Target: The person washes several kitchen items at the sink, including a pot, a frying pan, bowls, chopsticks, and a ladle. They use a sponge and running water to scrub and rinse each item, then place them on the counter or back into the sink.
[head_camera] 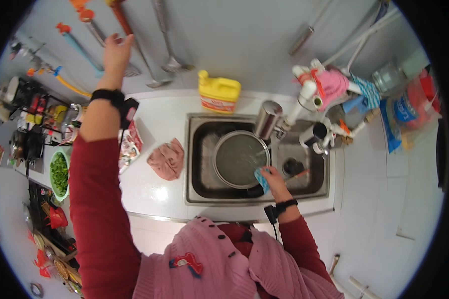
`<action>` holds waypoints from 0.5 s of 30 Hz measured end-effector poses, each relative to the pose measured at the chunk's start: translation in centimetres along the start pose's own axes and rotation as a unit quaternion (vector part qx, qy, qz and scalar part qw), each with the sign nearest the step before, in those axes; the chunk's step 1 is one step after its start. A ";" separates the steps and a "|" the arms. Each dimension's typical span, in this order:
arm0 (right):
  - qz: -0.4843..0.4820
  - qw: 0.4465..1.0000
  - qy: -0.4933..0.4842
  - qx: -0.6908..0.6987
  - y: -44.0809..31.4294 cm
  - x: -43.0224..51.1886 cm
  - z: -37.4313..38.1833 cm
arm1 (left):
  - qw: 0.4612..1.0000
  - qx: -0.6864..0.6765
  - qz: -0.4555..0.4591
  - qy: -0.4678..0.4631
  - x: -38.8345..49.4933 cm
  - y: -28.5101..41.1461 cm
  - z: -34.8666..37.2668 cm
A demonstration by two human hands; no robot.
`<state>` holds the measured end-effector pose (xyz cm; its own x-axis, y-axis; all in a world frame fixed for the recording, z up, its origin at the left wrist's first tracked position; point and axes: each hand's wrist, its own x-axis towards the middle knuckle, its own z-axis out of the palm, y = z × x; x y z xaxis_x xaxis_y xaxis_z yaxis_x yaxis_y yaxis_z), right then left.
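Note:
My left hand [118, 56] is raised against the wall, among hanging kitchen utensils. It overlaps the shaft of a slotted turner [131, 71], and its thumb lies by the red handle of a ladle [124, 22]. Whether the fingers grip either one is unclear. Down at the sink, my right hand [275, 181] pinches a blue-and-white patterned cloth [262, 180] over the near right rim of a round metal pot [216, 164]. Cloudy water [239, 159] fills much of this pot, which sits in the left basin of the stainless steel double sink [200, 187].
A yellow jug [219, 93] stands behind the sink, right of a crumpled pink cloth [167, 160] on the white counter [153, 202]. Chopped greens fill a green bowl [51, 183] at left. A metal cylinder [268, 117] and white pipes [297, 106] rise over the sink.

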<state>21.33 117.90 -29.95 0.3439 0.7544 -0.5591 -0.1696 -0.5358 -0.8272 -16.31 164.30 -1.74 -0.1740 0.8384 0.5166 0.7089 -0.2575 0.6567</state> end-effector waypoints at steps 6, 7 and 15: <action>-0.070 0.978 -0.019 -0.197 0.0 2.7 1.0 | 0.948 -0.121 -0.150 -0.254 -20.0 -3.5 2.8; -0.110 0.952 -0.024 -0.284 -0.2 3.1 1.3 | 0.911 -0.174 -0.214 -0.305 -24.5 -3.7 3.6; -0.312 0.653 -0.003 -0.690 0.3 5.5 1.8 | 0.816 0.010 -0.230 -0.531 -50.0 -3.4 5.6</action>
<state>21.48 122.61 -33.36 -0.0553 0.9884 -0.1412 0.9972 0.0477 -0.0568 -6.24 125.91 -32.89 0.2583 0.7902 -0.5557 0.7487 0.1997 0.6321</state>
